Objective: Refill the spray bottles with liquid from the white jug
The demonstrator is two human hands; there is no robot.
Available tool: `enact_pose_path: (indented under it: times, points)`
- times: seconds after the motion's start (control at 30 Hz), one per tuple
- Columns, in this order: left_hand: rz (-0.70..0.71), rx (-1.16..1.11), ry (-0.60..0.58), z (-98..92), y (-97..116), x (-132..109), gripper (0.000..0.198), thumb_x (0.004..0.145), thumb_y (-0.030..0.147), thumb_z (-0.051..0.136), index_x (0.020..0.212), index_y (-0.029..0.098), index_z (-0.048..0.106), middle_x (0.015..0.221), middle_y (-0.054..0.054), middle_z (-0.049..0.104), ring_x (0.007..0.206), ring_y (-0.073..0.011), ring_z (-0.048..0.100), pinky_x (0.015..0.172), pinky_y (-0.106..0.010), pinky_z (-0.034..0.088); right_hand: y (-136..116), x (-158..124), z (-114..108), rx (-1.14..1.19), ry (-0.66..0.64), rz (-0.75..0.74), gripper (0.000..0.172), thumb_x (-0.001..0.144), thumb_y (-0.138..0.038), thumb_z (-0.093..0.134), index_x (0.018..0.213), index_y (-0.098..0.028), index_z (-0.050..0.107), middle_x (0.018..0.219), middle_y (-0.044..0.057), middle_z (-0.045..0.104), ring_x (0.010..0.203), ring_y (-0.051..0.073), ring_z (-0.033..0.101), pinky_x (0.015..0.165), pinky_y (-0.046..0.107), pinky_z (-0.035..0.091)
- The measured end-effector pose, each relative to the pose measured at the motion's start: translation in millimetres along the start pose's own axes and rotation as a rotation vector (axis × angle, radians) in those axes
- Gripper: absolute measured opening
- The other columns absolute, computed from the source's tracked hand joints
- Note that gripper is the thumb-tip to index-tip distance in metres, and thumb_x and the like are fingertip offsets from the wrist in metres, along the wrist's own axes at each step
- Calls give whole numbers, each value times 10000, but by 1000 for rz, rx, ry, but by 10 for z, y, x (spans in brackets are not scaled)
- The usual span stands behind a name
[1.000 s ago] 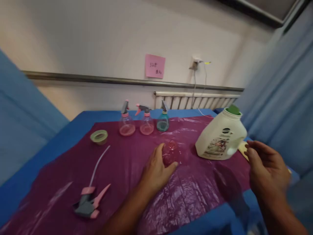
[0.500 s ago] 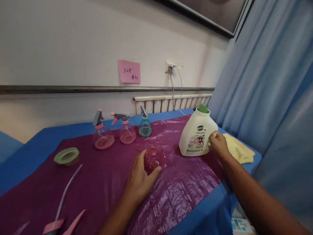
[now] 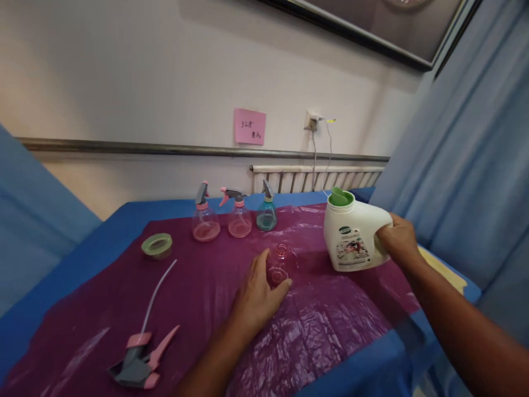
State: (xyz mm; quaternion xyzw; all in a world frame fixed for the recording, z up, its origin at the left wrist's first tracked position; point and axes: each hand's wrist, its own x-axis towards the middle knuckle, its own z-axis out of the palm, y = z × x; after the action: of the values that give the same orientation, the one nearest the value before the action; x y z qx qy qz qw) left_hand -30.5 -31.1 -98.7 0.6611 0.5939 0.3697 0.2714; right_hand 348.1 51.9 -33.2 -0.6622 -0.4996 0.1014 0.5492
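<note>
My left hand (image 3: 257,295) wraps round a small clear pink bottle (image 3: 281,263) with no top, which stands upright on the purple plastic sheet (image 3: 206,309). My right hand (image 3: 397,238) grips the handle of a white detergent jug (image 3: 351,234) with an open green spout. The jug is lifted and tilted slightly, just right of the small bottle. A detached pink and grey spray head (image 3: 140,361) with its long tube lies on the sheet at the lower left.
Three spray bottles (image 3: 235,215), two pink and one teal, stand in a row at the back of the sheet. A green cap (image 3: 157,245) sits to the left. A yellow cloth (image 3: 444,270) lies at the right edge. Blue curtains hang on both sides.
My right hand reached from the air to the jug's handle, closed on it and raised the jug. My left hand stayed on the small bottle. The camera view swung about.
</note>
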Motion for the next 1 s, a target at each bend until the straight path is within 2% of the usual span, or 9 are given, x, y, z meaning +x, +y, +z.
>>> enact_pose_path:
  times: [0.17,0.37,0.6,0.87,1.0]
  points:
    - [-22,-30,14,10,33,-26,911,910,424,764,1700,187,377,1755,-183,488,1635,-361,473,1367,-558,360,-416,59,-188,-379,-205,-294,197,708,-369,589,761,-222,711,670,21,684,692,201,586,641,315,417]
    - [-47,-13,13,-3,55,-42,895,896,443,788,1668,203,405,1693,-196,557,1557,-397,565,1298,-579,453,-670,103,-208,-664,-323,-446,207,753,-352,576,842,-242,727,745,54,733,706,220,626,689,334,397]
    - [-6,-17,14,14,32,-29,855,898,431,792,1648,230,433,1684,-165,572,1563,-374,562,1315,-561,442,-750,157,-188,-772,-358,-465,221,806,-354,567,900,-234,728,811,69,762,730,215,638,690,311,377]
    - [33,-2,14,43,-24,-10,878,923,446,776,1677,189,408,1712,-180,533,1600,-372,513,1344,-558,407,-844,163,-144,-806,-396,-464,219,826,-354,592,922,-233,749,823,69,771,740,213,643,675,309,356]
    - [47,-15,22,39,2,-30,855,914,417,791,1661,209,430,1693,-166,552,1583,-366,533,1339,-555,420,-955,177,-136,-942,-449,-455,267,845,-356,618,1018,-250,792,899,85,806,789,241,668,684,324,357]
